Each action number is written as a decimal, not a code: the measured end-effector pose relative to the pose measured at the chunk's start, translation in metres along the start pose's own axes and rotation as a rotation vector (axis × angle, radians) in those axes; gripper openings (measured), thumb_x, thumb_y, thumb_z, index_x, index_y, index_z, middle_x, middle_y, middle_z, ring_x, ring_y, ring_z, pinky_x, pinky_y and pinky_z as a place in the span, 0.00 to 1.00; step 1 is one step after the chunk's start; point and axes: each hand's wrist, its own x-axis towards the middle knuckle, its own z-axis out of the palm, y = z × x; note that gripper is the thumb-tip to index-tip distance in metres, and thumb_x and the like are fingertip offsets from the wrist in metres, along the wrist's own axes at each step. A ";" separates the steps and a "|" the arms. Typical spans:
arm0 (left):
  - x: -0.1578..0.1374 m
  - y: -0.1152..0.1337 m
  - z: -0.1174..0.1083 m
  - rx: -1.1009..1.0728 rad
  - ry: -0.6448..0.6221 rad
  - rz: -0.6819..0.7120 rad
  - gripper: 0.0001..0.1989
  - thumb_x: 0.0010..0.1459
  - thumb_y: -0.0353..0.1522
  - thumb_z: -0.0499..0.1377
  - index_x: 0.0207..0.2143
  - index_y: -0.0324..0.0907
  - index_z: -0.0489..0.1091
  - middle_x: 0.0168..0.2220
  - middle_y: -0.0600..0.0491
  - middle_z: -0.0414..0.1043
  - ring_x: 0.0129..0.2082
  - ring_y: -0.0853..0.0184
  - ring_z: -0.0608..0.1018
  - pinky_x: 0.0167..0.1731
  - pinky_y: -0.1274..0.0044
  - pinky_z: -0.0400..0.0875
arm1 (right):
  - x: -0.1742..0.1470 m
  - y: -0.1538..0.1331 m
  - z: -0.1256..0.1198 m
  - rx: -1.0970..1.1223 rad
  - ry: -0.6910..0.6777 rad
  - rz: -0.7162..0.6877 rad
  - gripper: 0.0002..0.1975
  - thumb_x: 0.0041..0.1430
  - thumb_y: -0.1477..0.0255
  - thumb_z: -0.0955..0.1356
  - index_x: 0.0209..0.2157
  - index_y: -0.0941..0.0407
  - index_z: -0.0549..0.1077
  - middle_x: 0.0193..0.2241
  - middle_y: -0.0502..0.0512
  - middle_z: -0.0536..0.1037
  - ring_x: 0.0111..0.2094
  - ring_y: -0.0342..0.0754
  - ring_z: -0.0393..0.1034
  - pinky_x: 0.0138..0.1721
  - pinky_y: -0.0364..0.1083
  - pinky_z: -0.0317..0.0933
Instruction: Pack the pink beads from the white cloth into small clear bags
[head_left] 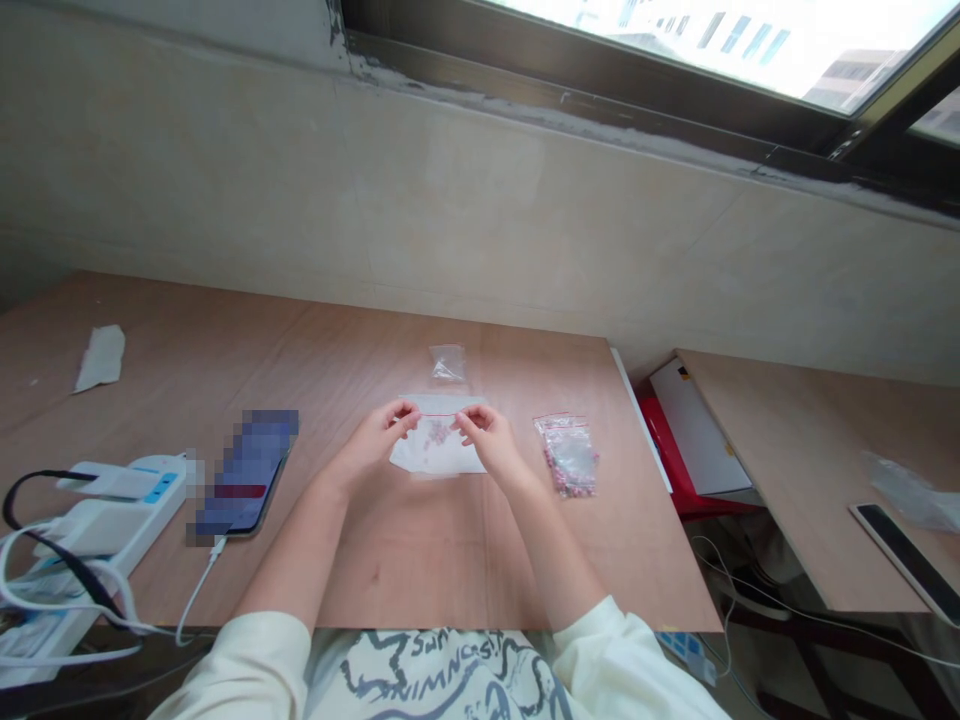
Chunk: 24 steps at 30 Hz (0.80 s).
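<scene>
My left hand (pixel 381 430) and my right hand (pixel 487 436) pinch the two ends of a small clear zip bag (pixel 438 416) with a red line along its top. Behind or inside the bag show small pinkish pieces (pixel 438 434), too small to name. A white sheet of paper (pixel 424 462) lies on the table beneath both hands. To the right of my right hand rests a stack of red-edged zip bags (pixel 570 455) filled with small reddish pieces. Beyond the paper is another small clear bag (pixel 448 362).
A phone (pixel 251 470) with a white charging cable lies left of my left arm. At the far left is a power strip (pixel 120 540) with plugs and tangled cables. A torn paper scrap (pixel 101 355) lies on the wooden table (pixel 420 570). A second table (pixel 810 440) stands right.
</scene>
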 end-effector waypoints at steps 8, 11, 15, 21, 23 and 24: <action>0.003 -0.006 0.016 0.251 0.164 0.030 0.07 0.51 0.32 0.44 0.21 0.42 0.54 0.22 0.56 0.60 0.25 0.69 0.65 0.28 0.77 0.59 | 0.001 0.006 0.011 -0.175 0.111 -0.076 0.06 0.47 0.72 0.60 0.20 0.57 0.61 0.20 0.49 0.67 0.24 0.42 0.60 0.29 0.43 0.54; 0.001 -0.006 0.017 0.254 0.181 0.010 0.07 0.51 0.32 0.43 0.21 0.43 0.54 0.22 0.56 0.59 0.25 0.69 0.65 0.27 0.77 0.59 | -0.003 0.006 0.013 -0.107 0.082 -0.073 0.06 0.47 0.69 0.61 0.22 0.57 0.62 0.22 0.50 0.68 0.25 0.42 0.61 0.29 0.42 0.54; -0.002 -0.006 0.016 0.206 0.171 0.001 0.07 0.51 0.34 0.45 0.22 0.42 0.55 0.22 0.57 0.60 0.25 0.69 0.65 0.27 0.78 0.59 | -0.005 0.007 0.015 0.055 -0.021 0.013 0.10 0.44 0.65 0.63 0.24 0.58 0.65 0.23 0.51 0.70 0.25 0.43 0.63 0.28 0.42 0.55; -0.007 0.006 0.014 -0.052 0.018 -0.064 0.13 0.50 0.41 0.48 0.23 0.40 0.60 0.21 0.58 0.60 0.22 0.72 0.65 0.24 0.80 0.59 | -0.003 0.007 0.013 0.073 0.078 0.009 0.07 0.39 0.69 0.65 0.18 0.57 0.63 0.18 0.48 0.68 0.22 0.41 0.61 0.26 0.41 0.54; -0.007 0.012 0.013 -0.116 -0.060 -0.104 0.14 0.48 0.43 0.50 0.24 0.40 0.61 0.20 0.58 0.60 0.21 0.73 0.65 0.22 0.81 0.59 | -0.002 0.006 0.012 0.081 0.061 0.015 0.08 0.39 0.69 0.66 0.17 0.57 0.63 0.17 0.47 0.68 0.21 0.40 0.59 0.25 0.41 0.54; -0.007 0.014 0.013 -0.132 -0.090 -0.112 0.14 0.47 0.43 0.51 0.24 0.39 0.62 0.20 0.58 0.61 0.20 0.73 0.65 0.21 0.81 0.58 | -0.002 0.005 0.012 0.096 0.044 0.022 0.08 0.38 0.68 0.66 0.18 0.57 0.63 0.17 0.47 0.68 0.21 0.40 0.59 0.25 0.41 0.54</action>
